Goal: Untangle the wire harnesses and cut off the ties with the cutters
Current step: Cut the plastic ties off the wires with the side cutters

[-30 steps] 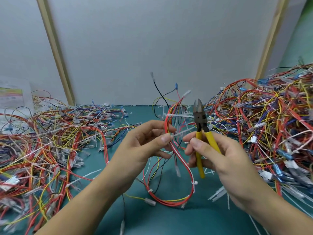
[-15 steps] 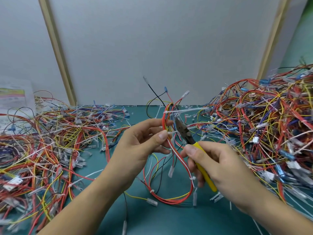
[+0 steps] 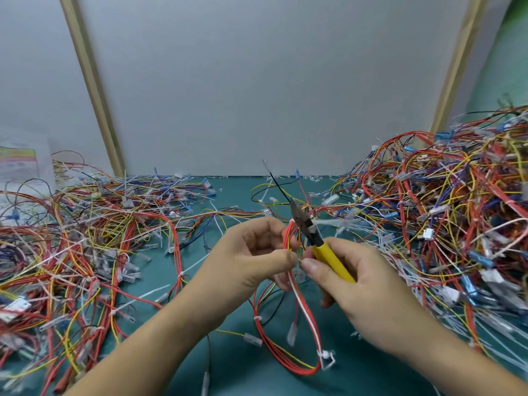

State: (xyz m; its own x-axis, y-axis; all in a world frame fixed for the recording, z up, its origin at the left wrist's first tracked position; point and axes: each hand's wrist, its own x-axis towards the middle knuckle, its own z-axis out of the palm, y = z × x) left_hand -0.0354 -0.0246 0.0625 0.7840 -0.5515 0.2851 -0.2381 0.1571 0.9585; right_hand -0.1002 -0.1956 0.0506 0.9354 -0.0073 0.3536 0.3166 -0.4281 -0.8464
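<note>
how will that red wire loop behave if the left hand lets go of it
Probably floppy: the red wire loop already sags from the left hand to the green mat. Likely light, since a fingertip pinch holds it. Its white ties may snag neighbouring wires.

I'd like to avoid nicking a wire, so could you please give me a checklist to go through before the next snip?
1. Cutters held firmly: ok, the right hand grips the yellow handles.
2. Harness steadied: ok, the left hand pinches the red wire loop at its top.
3. Blades on a tie, not on a wire: not ok, the cutter tip points up, away from the pinch.
4. Tie being pinched is identified: cannot tell, it is hidden between the fingertips.
5. Other ties left on the loop: ok to see, a white cable tie sits at the bottom.
6. Blades open: cannot tell.
</note>
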